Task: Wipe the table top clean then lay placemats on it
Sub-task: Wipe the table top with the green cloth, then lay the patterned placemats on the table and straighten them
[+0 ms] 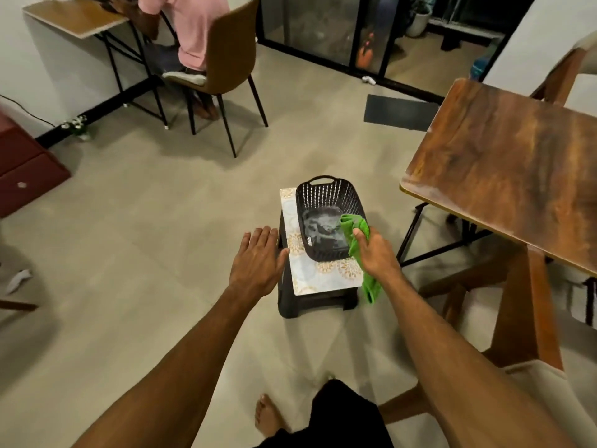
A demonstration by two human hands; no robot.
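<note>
Cloth [358, 226], green, sits gripped in my right hand [376, 253] at the basket [326, 192] on a placemat [318, 276] atop the stool [318, 302], left hand [256, 258] spread, holding nothing, counter [504, 176] to my right.

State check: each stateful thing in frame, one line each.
Floral-patterned placemat: flat on black plastic stool.
Black slatted plastic basket: upright on the placemat.
Green fabric cloth: bunched, hanging over basket's near corner.
Right hand: grip curled round the cloth.
Left hand: open, fingers straight, beside the stool.
Brown wooden table top: no placemat on the visible part.
</note>
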